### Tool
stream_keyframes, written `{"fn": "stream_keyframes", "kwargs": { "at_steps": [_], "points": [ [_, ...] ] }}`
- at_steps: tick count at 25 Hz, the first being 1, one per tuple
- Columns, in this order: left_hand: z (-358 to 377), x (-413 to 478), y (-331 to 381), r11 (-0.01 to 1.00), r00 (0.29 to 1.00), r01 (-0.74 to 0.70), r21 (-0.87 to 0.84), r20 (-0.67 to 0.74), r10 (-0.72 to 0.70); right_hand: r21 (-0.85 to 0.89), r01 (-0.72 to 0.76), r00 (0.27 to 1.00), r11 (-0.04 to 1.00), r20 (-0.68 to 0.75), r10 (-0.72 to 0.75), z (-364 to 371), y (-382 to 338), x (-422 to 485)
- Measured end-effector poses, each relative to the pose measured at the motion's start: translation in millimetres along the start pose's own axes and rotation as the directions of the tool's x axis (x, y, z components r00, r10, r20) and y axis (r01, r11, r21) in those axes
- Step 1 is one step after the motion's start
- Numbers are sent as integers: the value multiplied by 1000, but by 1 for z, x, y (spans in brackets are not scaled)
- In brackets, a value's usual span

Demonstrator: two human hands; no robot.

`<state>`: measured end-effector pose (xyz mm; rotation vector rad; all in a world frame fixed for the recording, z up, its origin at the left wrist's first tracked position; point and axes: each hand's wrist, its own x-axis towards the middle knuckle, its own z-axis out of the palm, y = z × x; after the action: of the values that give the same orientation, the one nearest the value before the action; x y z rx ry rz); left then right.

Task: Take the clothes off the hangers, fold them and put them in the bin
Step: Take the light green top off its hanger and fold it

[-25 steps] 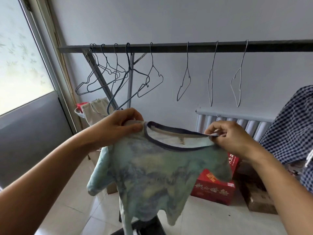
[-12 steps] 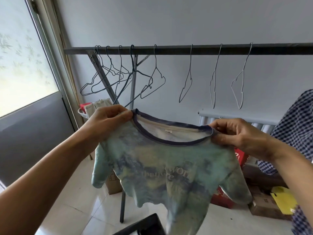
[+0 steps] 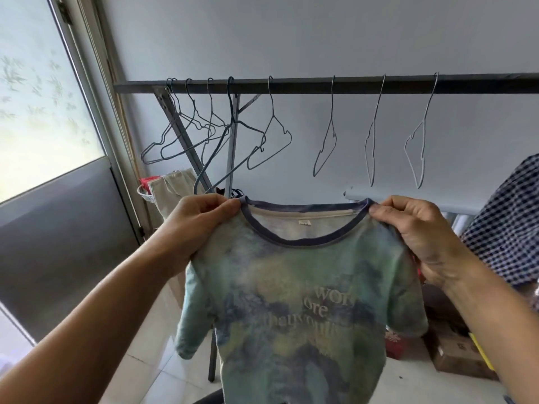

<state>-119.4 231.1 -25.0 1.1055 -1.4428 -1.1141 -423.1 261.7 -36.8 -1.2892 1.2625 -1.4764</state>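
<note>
A small green-and-blue tie-dye T-shirt [image 3: 294, 301] with a dark collar hangs spread out in front of me, its printed front facing me. My left hand [image 3: 195, 225] pinches its left shoulder beside the collar. My right hand [image 3: 417, 228] pinches its right shoulder. Behind it, a dark rail [image 3: 320, 84] carries several bare wire hangers [image 3: 271, 138]. A checked blue-and-white garment [image 3: 507, 225] hangs at the right edge. A dark edge [image 3: 208, 399] shows at the bottom; I cannot tell if it is the bin.
A window and grey panel [image 3: 58, 228] fill the left side. A beige cloth in a basket [image 3: 172, 191] sits behind the rack's leg. A red box [image 3: 393, 344] and a cardboard box [image 3: 458, 357] lie on the tiled floor at the right, below a radiator [image 3: 460, 212].
The shirt has been raised and pulled wider between my hands, so it now hangs flat with its print showing. The view has tilted upward slightly.
</note>
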Motion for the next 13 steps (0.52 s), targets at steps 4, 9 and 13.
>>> {"fn": "stream_keyframes", "kwargs": {
  "at_steps": [4, 9, 13],
  "points": [
    [32, -7, -3, 999, 991, -18, 43, -133, 24, -142, 91, 984, 986, -139, -111, 22, 11, -4],
    [75, -13, -12, 991, 977, -125, 50, -167, 132, -236, 168, 975, 957, -103, -196, 59, 7, -24],
    [100, -16, -15, 989, 977, -147, -5, -156, 145, -253, 173, 976, 952, -83, -200, 77, 7, -28]
  ]
}}
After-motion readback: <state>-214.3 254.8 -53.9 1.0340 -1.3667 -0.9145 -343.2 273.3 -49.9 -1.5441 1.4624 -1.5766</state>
